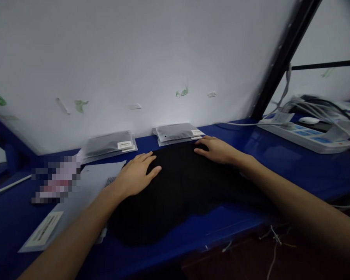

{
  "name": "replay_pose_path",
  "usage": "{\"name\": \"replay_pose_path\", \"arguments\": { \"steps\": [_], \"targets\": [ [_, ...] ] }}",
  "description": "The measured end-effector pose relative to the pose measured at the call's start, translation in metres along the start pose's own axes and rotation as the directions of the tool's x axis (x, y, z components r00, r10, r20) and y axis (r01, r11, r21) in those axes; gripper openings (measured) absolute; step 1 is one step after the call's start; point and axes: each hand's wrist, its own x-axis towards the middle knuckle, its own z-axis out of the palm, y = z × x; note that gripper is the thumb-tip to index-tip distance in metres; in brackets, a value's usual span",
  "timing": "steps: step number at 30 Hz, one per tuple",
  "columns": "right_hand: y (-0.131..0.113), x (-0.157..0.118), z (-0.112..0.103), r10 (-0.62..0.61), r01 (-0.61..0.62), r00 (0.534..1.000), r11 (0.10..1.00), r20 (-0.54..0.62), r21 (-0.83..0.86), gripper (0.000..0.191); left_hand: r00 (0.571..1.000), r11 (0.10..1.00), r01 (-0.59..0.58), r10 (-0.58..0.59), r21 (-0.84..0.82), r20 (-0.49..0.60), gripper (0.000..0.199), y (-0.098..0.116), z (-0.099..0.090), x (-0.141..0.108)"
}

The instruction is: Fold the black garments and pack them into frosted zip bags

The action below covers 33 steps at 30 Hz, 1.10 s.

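Observation:
A black cloth lies spread on the blue table, its near edge uneven. My left hand rests flat on the cloth's left part, thumb apart from the fingers. On the far right part of the cloth lies my right hand, with its fingers spread and nothing held. A flat frosted plastic bag with a barcode label is left of the cloth, partly under my left forearm.
Two packed bags, one dark grey and one lighter, lie along the white wall. A power strip with cables is at the right. Loose threads hang near the table's front edge.

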Motion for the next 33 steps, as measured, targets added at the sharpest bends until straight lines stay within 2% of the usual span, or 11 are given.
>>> {"name": "replay_pose_path", "arguments": {
  "steps": [9,17,23,27,33],
  "targets": [
    [-0.002,-0.001,-0.002,0.018,-0.018,1.000,1.000,0.011,0.006,0.044,1.000,1.000,0.007,-0.006,-0.023,0.008,0.058,0.000,0.000,-0.002],
    [0.002,0.001,0.000,0.042,-0.040,0.998,0.998,-0.049,0.047,0.037,1.000,1.000,-0.015,0.014,-0.024,-0.007,0.053,0.001,-0.003,-0.005],
    [0.004,0.002,-0.002,0.143,-0.140,0.987,0.989,-0.078,0.036,0.034,0.995,0.998,-0.063,0.062,-0.020,-0.075,0.042,0.004,-0.005,-0.004],
    [0.009,0.005,-0.002,0.191,-0.196,0.976,0.980,-0.107,-0.042,0.035,0.984,0.996,-0.090,0.089,0.003,-0.157,0.034,0.004,-0.010,-0.002],
    [0.015,0.008,0.000,0.243,-0.254,0.963,0.963,-0.117,-0.090,0.039,0.967,0.999,0.023,-0.010,0.048,-0.254,0.036,-0.002,-0.014,0.011]
  ]
}}
